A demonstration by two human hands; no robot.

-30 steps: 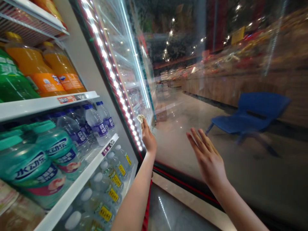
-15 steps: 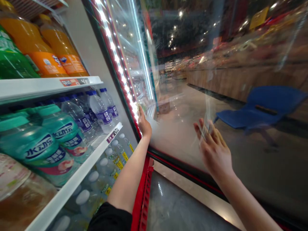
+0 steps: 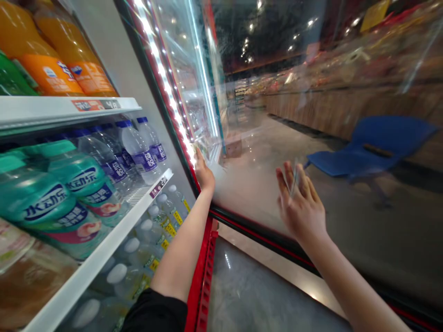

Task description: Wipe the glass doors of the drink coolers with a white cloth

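Observation:
A glass door [image 3: 249,184] with a dark, red-lined frame stands swung away from a drinks fridge. My left hand [image 3: 204,174] reaches to the lit strip along the door's hinge side, a finger stretched upward; its other fingers are mostly hidden. A small pale patch shows by its fingertip, too unclear to name. In front of the glass, my right hand [image 3: 302,198] has its fingers spread, palm towards the pane. Between those fingers runs a thin bright streak; I cannot tell whether it is an object or a reflection. Whether the palm touches the glass is unclear.
To the left, fridge shelves [image 3: 104,244] hold teal-capped bottles [image 3: 51,203], purple-labelled water bottles [image 3: 145,159], white-capped bottles [image 3: 133,251] and orange soda [image 3: 51,69]. Through the glass appear a blue chair [image 3: 380,143] and a wooden display counter [image 3: 325,110]. A red grille edge [image 3: 207,272] borders the fridge base.
The whole view has shifted slightly, with the shelves and chair now a little higher and further left. Both hands keep nearly the same pose; the right fingers look slightly sharper.

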